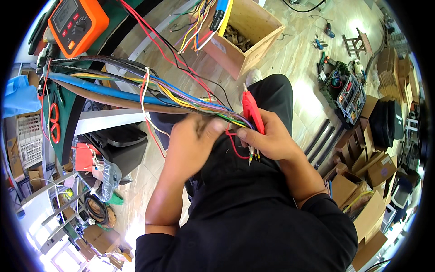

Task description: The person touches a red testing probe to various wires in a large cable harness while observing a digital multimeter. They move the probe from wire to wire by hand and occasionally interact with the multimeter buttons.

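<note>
A bundle of coloured wires [213, 106], purple, yellow, green, blue and black, runs from the table at the left to my hands. My left hand [195, 138] is closed around the bundle from below, its fingers partly hidden and slightly blurred. My right hand [273, 138] pinches the wire ends. Small metal-tipped ends with coloured sleeves [253, 156] poke out below its fingers. A red alligator clip [253, 111] stands upright in the right hand, metal tip upward. From near it a thin red lead [234, 147] loops below the wires.
An orange multimeter [78, 25] lies on the green table [68, 115] beside red-handled scissors [55, 123]. Ahead is a wooden box [253, 50] holding scraps. An open toolbox [342, 93] and black tubes [322, 140] lie on the floor at right, near cardboard boxes [346, 188].
</note>
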